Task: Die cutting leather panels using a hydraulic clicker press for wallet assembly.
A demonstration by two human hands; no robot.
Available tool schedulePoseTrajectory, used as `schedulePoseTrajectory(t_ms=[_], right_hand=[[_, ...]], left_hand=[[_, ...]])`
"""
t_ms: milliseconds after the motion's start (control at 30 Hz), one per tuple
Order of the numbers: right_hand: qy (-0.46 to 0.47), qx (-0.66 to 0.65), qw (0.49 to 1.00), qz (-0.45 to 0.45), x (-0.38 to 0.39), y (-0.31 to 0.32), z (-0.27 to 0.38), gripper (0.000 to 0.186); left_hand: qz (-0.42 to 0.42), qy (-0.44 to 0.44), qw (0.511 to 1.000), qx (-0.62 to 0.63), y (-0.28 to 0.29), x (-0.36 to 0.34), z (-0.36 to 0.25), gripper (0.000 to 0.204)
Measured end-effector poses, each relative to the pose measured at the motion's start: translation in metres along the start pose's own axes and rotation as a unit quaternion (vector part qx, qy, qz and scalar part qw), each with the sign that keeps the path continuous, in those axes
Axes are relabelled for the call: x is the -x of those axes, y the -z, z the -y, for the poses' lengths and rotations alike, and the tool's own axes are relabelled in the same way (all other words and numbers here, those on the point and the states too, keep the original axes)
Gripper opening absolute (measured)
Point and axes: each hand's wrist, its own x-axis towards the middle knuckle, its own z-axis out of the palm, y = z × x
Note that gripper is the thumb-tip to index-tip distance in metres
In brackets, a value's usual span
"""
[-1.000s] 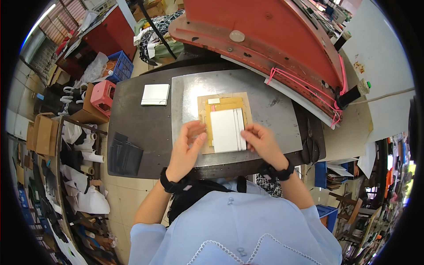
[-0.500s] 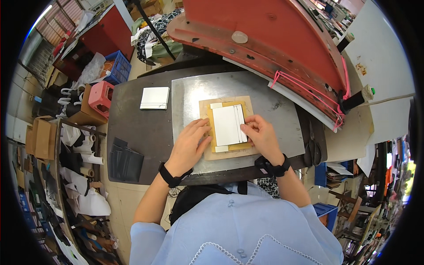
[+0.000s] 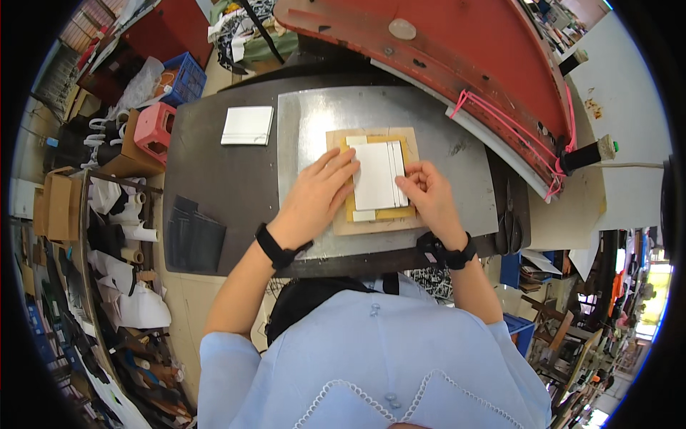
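The camera sits up on the head and looks down. The table and shirt are near in its wide, round view.

White rectangular piece is lying flat on a yellow board, couple of thin dark lines running down near its right edge. Yellow board's sitting on a slightly bigger tan board.

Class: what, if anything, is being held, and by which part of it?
Whether the right hand pinches or only touches the white piece at its right edge cannot be told; the left hand, open, grips nothing.
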Motion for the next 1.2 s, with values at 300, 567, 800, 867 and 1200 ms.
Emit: schedulePoseTrajectory(t_ms=[300,567,800,867,1200], right_hand=[[-0.006,-0.007,1.0,-0.006,0.0,-0.001,0.002,0.02],[0.009,0.004,1.0,0.0,-0.001,0.0,0.004,0.02],[0.011,0.041,0.999,-0.005,0.0,0.0,0.006,0.022],[0.012,0.05,0.999,-0.004,0.002,-0.001,0.008,0.022],[0.067,0.265,0.962,-0.009,0.004,0.005,0.03,0.028]], left_hand=[[0.04,0.021,0.999,-0.026,-0.003,0.0,0.0,0.048],[0.056,-0.047,0.992,-0.099,-0.004,0.001,-0.006,0.05],[0.028,-0.054,0.993,-0.103,-0.012,-0.007,-0.015,0.037],[0.032,-0.044,0.995,-0.088,-0.013,-0.009,-0.015,0.036],[0.09,-0.04,0.992,-0.077,-0.003,-0.018,-0.011,0.043]])
